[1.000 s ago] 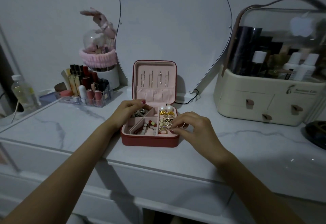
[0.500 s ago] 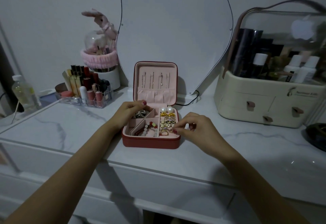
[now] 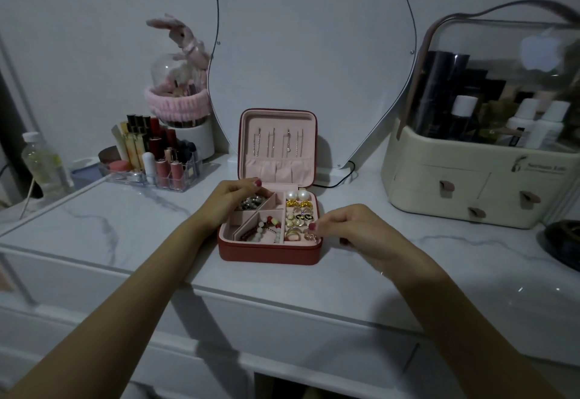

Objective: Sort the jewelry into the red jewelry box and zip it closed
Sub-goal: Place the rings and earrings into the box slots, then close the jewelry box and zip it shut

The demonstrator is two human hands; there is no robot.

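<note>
The red jewelry box [image 3: 270,253] stands open in the middle of the marble top, its pink lid [image 3: 277,147] upright with several thin chains hanging in it. Pearl earrings [image 3: 297,195], gold pieces and rings fill the right column, and a bead bracelet [image 3: 266,230] lies in the front left compartment. My left hand [image 3: 230,199] curls over the box's back left corner, fingertips on dark beads [image 3: 251,203]. My right hand [image 3: 348,226] pinches a small ring [image 3: 310,237] at the front right compartment.
A clear organiser of lipsticks [image 3: 153,160] and a plastic bottle [image 3: 44,163] stand at the left. A curved mirror [image 3: 310,53] rises behind the box, its cable [image 3: 342,179] trailing out. A cream cosmetics case [image 3: 477,179] sits at the right, a dark object [image 3: 565,241] at the edge.
My right hand has drawn back from over the ring column to the box's front right corner. My left hand has stayed on the back left compartment.
</note>
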